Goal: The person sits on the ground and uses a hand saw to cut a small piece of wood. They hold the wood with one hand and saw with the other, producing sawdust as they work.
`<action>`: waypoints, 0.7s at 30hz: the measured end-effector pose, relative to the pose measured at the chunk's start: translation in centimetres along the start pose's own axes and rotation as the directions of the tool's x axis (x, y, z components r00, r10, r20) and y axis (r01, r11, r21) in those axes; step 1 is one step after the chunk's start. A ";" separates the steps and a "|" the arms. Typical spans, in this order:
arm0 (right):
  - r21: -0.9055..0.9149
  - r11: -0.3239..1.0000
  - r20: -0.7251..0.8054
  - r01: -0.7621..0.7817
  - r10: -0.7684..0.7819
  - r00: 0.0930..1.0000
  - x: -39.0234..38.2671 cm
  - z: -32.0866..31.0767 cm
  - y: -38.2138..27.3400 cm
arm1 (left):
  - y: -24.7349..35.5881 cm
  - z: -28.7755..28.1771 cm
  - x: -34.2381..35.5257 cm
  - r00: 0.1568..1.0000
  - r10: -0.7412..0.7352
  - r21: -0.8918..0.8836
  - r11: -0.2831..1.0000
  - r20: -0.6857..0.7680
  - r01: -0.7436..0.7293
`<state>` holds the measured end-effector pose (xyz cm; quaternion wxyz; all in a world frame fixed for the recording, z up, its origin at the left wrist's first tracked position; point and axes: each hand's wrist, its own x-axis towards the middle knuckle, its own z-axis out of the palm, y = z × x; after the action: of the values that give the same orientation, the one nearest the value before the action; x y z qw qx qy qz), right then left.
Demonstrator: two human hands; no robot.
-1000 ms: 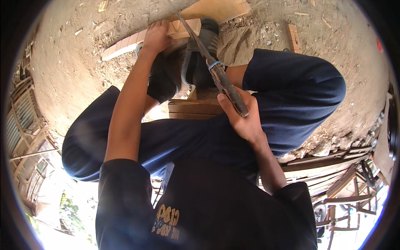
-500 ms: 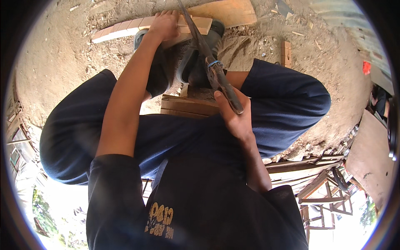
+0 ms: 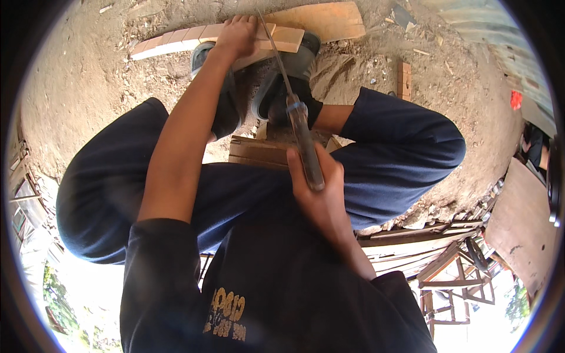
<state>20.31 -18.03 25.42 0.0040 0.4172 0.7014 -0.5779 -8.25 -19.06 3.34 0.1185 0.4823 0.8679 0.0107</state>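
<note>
I am crouched over a curved wooden plank [image 3: 170, 41] that lies on the dirt ground. My left hand [image 3: 236, 34] presses down on the plank's upper edge, fingers curled over it. My right hand [image 3: 321, 188] grips the dark handle of a long-bladed knife [image 3: 294, 106]. Its thin blade runs up and reaches the plank just right of my left hand. Both my feet in dark sandals [image 3: 282, 88] stand on or against the plank.
A flat orange-brown board [image 3: 323, 17] lies behind the plank. A small wooden block [image 3: 404, 79] stands on the dirt to the right. Stacked wood pieces [image 3: 259, 152] sit under my legs. Wooden frames and a stool [image 3: 453, 276] stand at lower right.
The view has tilted so plank and feet sit higher in the picture. My right hand has slid the knife a little lower and nearer; my left hand stays pressed on the plank.
</note>
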 end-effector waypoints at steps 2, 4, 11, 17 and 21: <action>-0.009 1.000 -0.006 0.012 -0.012 1.000 0.3 0.2 -0.2 | -0.6 0.2 0.2 1.000 0.005 -0.013 1.000 0.000 -0.005; -0.012 1.000 0.009 0.006 -0.006 1.000 -0.4 -0.3 -0.3 | -0.6 0.5 0.1 1.000 0.014 0.010 1.000 -0.027 -0.013; -0.091 0.995 0.044 -0.044 0.049 0.998 -3.9 -2.3 -1.2 | -0.3 1.6 -0.4 0.978 0.035 -0.053 0.998 -0.204 -0.046; -0.083 0.996 0.052 -0.026 0.030 0.998 -4.0 -2.9 -0.7 | 0.6 0.3 -1.2 0.991 0.025 -0.021 0.999 -0.130 -0.028; -0.153 0.987 0.068 -0.053 0.063 0.996 -7.6 -4.2 -0.8 | 0.8 1.4 -2.0 0.988 0.008 0.001 1.000 -0.156 -0.008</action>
<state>26.80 -19.02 31.11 0.0777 0.4148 0.7301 -0.5375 -6.28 -20.47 2.51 0.0503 0.4833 0.8726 0.0487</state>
